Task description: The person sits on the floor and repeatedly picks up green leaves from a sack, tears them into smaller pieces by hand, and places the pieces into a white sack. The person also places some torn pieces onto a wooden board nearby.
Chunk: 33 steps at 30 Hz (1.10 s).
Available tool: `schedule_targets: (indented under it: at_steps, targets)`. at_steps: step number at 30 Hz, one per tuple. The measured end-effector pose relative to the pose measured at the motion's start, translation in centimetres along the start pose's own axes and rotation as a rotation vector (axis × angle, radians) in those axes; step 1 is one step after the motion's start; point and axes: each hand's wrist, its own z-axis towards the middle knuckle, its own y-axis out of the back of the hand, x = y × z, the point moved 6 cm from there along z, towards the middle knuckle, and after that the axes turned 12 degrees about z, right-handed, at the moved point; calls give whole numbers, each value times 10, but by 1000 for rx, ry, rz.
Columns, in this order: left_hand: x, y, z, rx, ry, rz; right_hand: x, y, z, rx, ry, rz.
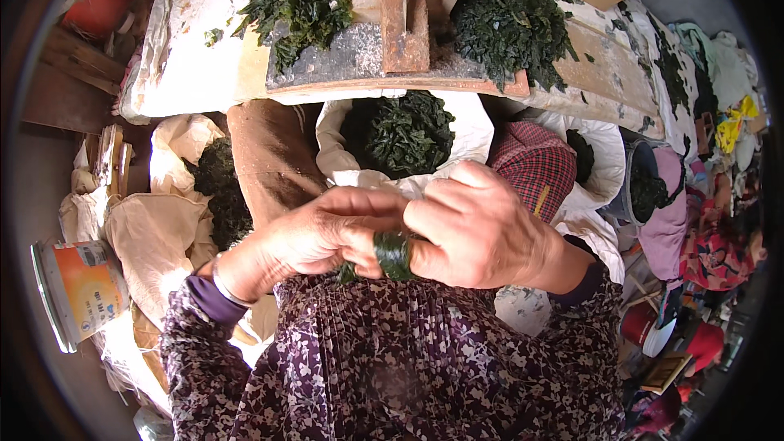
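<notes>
Close to my body, a dark green strip of seaweed (394, 255) is pinched between my two hands. My left hand (334, 229), with a bangle at its wrist, grips the strip's left part. On the other end, my right hand (481, 226) is curled into a fist around it. Just beyond the hands, an open white sack (474, 128) between my knees holds a heap of cut seaweed (409, 138). On the board behind it lie a left pile of seaweed (303, 9) and a larger right pile (514, 24), with a rusty metal fixture (405, 30) between them.
The cloth-covered bench (196, 61) spans the far side. To the left are a sack of dark seaweed (223, 187) and a plastic bucket (86, 294). At right stand another white sack (603, 147) and a grey bucket (640, 162). Other people (716, 257) sit at the far right.
</notes>
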Motion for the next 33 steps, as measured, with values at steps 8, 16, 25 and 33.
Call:
schedule_targets:
  at_steps: [8, 16, 25, 33]
  targets:
    - [4, -19, 6, -135, 22, -259, -16, -23, -4, -65, 59, -89]
    - [-13, -16, 1, -438, -518, 150, -52, -33, -35, -747, -456, 546]
    - [-25, -32, -5, -611, -547, 1555, -66, -52, -42, -313, -389, 396]
    - [-2, 8, 3, -735, -302, 1369, -92, -117, -68, -644, -814, 1074]
